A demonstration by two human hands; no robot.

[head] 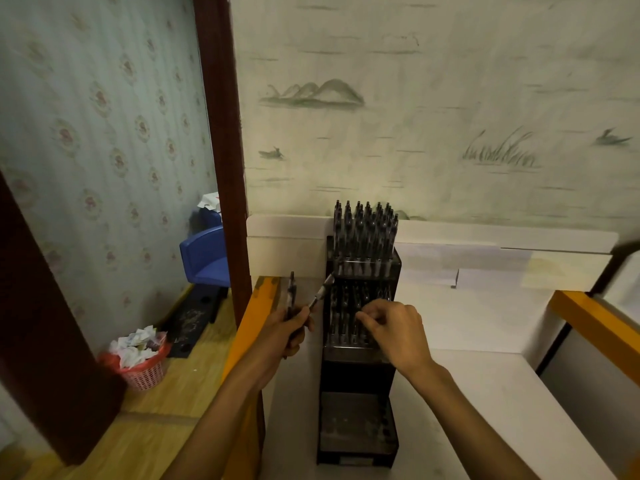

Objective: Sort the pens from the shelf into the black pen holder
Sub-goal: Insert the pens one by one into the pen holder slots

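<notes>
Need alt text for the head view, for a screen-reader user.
A person's right hand reaches into the middle tier of a tall black pen holder on a white shelf, while the left hand holds a few pens beside it. The top tier is packed with upright pens.

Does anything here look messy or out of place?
Mostly tidy: the black pen holder stands upright with its pens in rows. The one untidy spot is the pink waste basket on the floor at left, heaped with crumpled paper above its rim.
</notes>
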